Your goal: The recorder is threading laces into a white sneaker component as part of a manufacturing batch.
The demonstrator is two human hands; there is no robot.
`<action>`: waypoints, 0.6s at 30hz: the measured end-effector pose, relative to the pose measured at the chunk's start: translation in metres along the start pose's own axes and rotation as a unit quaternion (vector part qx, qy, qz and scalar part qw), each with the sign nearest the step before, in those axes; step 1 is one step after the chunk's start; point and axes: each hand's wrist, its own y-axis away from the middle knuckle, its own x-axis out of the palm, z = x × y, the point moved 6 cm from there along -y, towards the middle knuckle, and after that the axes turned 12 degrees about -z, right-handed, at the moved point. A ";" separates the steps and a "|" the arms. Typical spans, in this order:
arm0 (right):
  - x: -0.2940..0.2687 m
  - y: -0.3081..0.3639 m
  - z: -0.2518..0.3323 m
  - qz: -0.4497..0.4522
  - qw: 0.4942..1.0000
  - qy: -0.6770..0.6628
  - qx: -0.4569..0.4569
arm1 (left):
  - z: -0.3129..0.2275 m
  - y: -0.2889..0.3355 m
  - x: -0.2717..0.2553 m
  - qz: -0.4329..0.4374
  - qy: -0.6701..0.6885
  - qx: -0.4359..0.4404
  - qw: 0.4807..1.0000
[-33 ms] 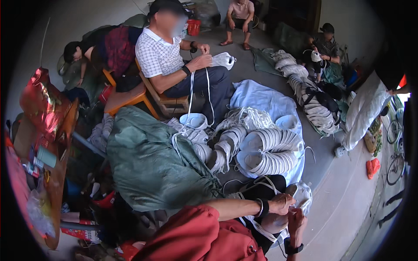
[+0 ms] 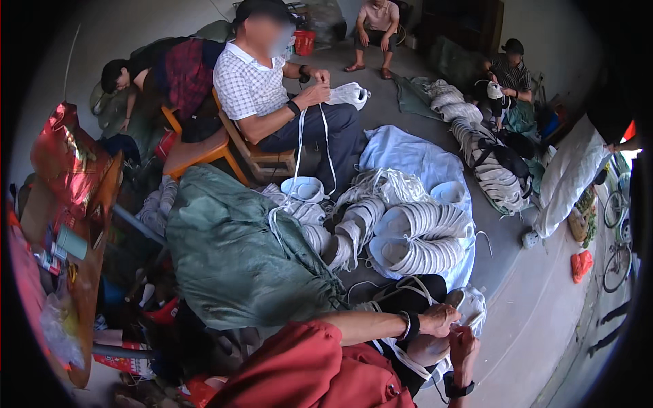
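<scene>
A white shoe upper [image 2: 479, 304] lies over my lap at the lower right, beside my knee and dark trousers. My left hand [image 2: 439, 319], with a bracelet on its wrist, is closed with its fingertips at the edge of this upper. Just below and to the right, my right hand [image 2: 464, 344], a dark band on its wrist, pinches close to the left one. What its fingertips hold is too small to make out. White laces [image 2: 416, 292] hang in loops across my lap.
Stacked white uppers [image 2: 435, 255] lie on a pale blue cloth [image 2: 408, 146] ahead. A large green sack [image 2: 238, 251] sits left of them. A seated co-worker [image 2: 255, 88] handles a white upper [image 2: 348, 95] with hanging laces. A cluttered wooden table [image 2: 102, 258] stands at the far left.
</scene>
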 end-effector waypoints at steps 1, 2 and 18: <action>0.002 -0.001 -0.005 0.032 0.999 0.037 0.009 | 0.003 0.000 0.002 0.001 -0.013 -0.006 1.000; 0.002 -0.003 -0.004 0.035 0.999 0.005 -0.006 | 0.004 0.000 0.004 0.010 -0.010 -0.003 1.000; -0.006 0.004 -0.033 -0.044 0.999 -0.026 -0.009 | 0.011 -0.004 0.005 0.056 0.058 0.002 0.997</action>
